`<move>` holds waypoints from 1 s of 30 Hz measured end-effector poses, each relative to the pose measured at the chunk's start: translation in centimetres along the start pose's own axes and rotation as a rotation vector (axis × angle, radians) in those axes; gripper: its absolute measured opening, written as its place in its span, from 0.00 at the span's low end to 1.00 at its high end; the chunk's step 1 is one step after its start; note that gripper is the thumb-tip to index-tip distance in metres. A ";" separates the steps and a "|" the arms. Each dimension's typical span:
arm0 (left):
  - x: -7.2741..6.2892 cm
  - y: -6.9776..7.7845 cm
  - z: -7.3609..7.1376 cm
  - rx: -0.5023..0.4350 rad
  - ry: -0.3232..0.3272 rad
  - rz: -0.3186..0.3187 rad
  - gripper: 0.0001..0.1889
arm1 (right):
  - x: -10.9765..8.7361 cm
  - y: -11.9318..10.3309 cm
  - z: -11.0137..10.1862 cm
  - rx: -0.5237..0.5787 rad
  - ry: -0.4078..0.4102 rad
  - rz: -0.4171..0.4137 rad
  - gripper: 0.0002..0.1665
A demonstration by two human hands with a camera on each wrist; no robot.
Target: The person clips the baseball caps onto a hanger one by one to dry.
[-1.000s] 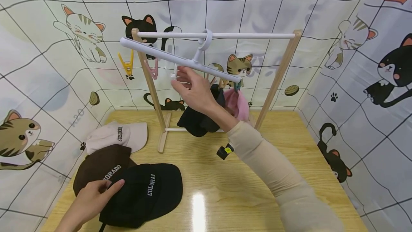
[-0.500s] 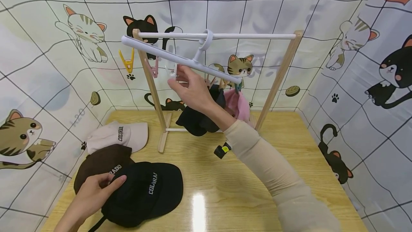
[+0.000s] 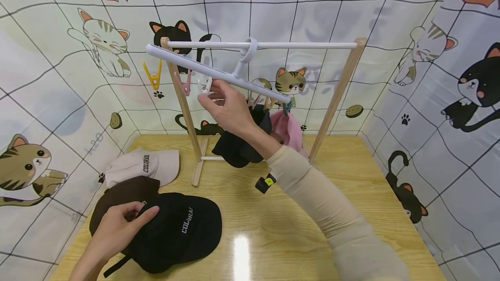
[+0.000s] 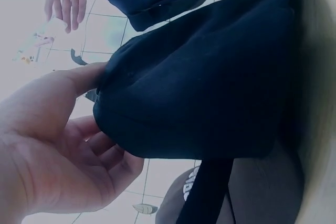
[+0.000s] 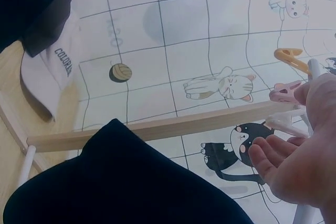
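Note:
My left hand (image 3: 119, 227) grips the crown of a black baseball cap (image 3: 183, 229) between thumb and fingers; the left wrist view shows the fingers curled behind the fabric (image 4: 194, 87). The cap lies over a brown cap (image 3: 121, 194) at the front left, its strap hanging loose. Up at the pale lilac hanger (image 3: 218, 73), my right hand (image 3: 232, 109) pinches a white clothespin (image 3: 204, 86) hanging from it. A pink clothespin (image 3: 184, 83) and a yellow clothespin (image 3: 154, 75) hang farther left. The hanger tilts down to the right, where a black cap (image 3: 236, 148) and a pink cap (image 3: 289, 127) are clipped.
The hanger hooks on the white rail (image 3: 304, 45) of a wooden-legged rack (image 3: 337, 99) on the wood-grain table (image 3: 351, 211). A pale pink cap (image 3: 164, 166) lies at the back left. Cat-print sheeting (image 3: 312, 16) encloses the table. A small black piece with yellow (image 3: 265, 183) shows beside the right sleeve.
My right hand has shifted slightly left, carrying the white clothespin along. My left hand has moved a little up and right with the black cap, whose strap now sticks out to the left.

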State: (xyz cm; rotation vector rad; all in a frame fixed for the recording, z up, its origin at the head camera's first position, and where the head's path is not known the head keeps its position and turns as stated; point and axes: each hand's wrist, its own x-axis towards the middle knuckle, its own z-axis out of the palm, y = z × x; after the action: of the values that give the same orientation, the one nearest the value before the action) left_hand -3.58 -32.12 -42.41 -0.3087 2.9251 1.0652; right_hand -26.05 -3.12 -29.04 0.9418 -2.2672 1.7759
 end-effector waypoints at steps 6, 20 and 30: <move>0.4 0.7 0.2 0.010 0.066 0.060 0.20 | 0.0 -0.4 0.1 0.011 0.033 0.006 0.26; 1.9 3.9 -0.2 -0.071 0.182 0.223 0.16 | 0.5 -0.8 0.2 -0.006 0.096 -0.049 0.16; 2.8 5.5 0.3 -0.102 0.233 0.254 0.19 | 0.2 -1.3 0.5 0.058 0.141 0.003 0.17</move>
State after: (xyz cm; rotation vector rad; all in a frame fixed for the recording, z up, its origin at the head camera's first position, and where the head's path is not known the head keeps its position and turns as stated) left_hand -7.33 -28.32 -39.39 -0.0647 3.1890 1.2939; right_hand -25.40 -3.81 -27.96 0.7953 -2.1431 1.8554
